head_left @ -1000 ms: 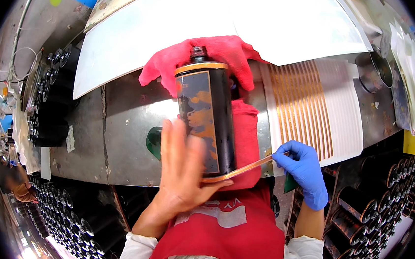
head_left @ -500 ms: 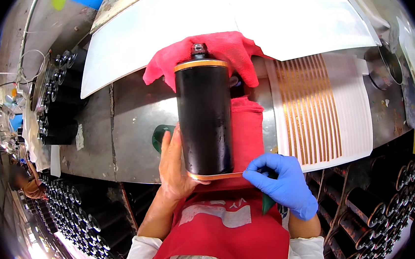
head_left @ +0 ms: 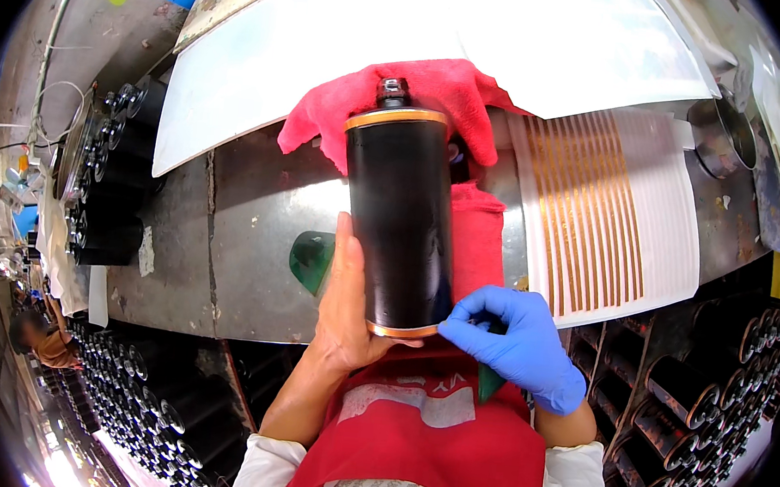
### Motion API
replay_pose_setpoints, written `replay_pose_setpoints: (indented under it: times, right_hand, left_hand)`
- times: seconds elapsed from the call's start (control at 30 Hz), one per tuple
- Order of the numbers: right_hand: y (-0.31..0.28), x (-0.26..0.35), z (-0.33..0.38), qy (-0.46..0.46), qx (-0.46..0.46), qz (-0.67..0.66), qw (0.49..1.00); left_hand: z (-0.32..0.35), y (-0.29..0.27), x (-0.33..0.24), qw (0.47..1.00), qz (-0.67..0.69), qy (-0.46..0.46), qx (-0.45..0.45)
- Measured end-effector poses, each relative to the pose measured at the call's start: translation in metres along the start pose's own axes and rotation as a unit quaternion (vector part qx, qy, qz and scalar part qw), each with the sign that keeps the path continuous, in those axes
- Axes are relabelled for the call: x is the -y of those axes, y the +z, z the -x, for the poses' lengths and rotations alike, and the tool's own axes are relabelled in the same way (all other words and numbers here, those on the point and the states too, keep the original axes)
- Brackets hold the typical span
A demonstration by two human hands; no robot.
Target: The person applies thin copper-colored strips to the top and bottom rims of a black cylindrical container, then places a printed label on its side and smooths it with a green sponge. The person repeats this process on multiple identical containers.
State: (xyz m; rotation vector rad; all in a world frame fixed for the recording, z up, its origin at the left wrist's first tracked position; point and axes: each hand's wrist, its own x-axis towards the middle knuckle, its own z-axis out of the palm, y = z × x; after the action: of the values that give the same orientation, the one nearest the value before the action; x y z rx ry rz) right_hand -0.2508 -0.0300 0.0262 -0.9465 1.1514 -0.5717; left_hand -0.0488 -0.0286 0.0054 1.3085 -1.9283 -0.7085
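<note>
Fingers of the bare left hand (head_left: pixel 347 309) are wrapping around the lower back of a black cylinder (head_left: pixel 400 218), gripping it from the left and underneath, with the thumb lying up along its side. The right hand (head_left: pixel 513 340), in a blue glove, is closing its fingertips on the cylinder's bottom right edge, pinching right at the copper-coloured band there; whether something thin is caught between them cannot be told.

The cylinder is standing nearly upright in front of the person's chest, above the near edge of a metal worktable (head_left: pixel 233 230). Its body is glossy and dark, almost black, with a thin copper ring circling the top shoulder and another at the base. A small dark cap is sitting on a narrow neck at the top.

Behind it a pink-red cloth (head_left: pixel 440 90) is lying bunched on the table, and to the right a white sheet with copper strips (head_left: pixel 597 206) is resting flat.
</note>
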Motion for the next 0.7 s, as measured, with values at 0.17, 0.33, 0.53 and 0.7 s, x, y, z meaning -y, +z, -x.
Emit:
replay_pose_setpoints:
  times: [0.17, 0.33, 0.53, 0.7]
  right_hand:
    - [0.006, 0.003, 0.004, -0.037, -0.008, 0.021, 0.999]
    - [0.006, 0.006, 0.005, -0.026, -0.029, 0.030, 0.999]
    - [0.000, -0.002, 0.000, -0.009, -0.035, 0.015, 0.999]
    - [-0.008, -0.011, 0.001, 0.028, -0.083, -0.014, 0.996]
  left_hand:
    - [0.004, -0.004, 0.006, 0.993, 0.072, -0.093, 0.031]
    - [0.003, 0.004, -0.001, 0.993, -0.072, 0.087, -0.039]
    - [0.000, 0.003, 0.002, 0.983, -0.133, 0.126, -0.017]
    - [0.005, 0.004, 0.023, 0.989, -0.035, 0.136, -0.043]
